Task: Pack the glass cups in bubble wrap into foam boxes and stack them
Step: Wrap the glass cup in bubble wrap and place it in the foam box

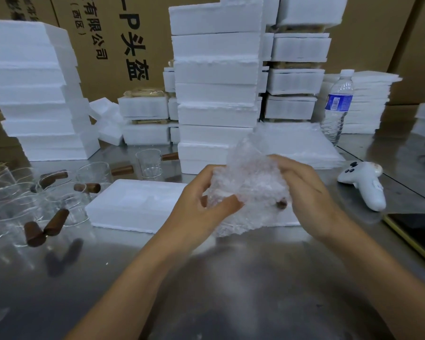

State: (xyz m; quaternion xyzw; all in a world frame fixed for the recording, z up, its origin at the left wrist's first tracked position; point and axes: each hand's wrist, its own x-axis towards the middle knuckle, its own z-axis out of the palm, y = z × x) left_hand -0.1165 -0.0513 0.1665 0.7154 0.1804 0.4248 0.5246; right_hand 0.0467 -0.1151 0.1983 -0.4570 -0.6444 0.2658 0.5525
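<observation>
Wrapping is under way, centre frame: crumpled clear bubble wrap [248, 182] is gripped around a brown-handled glass cup [281, 204] by left hand [201, 202] and right hand [302, 190]. Placement into the white foam box [133, 204], centre-left, is needed next.

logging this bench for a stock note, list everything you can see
wrapped cup: one, clear wrap, brown handle, centre, over box
foam box: one, white, under the hands
foam stacks: several, white, back of table
cups: several, clear with brown handles, left
bottle: one, clear with blue label, back right
controller: one, white, right
phone: one, dark, yellow edge, far right
cartons: several, brown, behind
table: one, steel
left hand: one, grips wrapped cup
right hand: one, grips wrapped cup
</observation>
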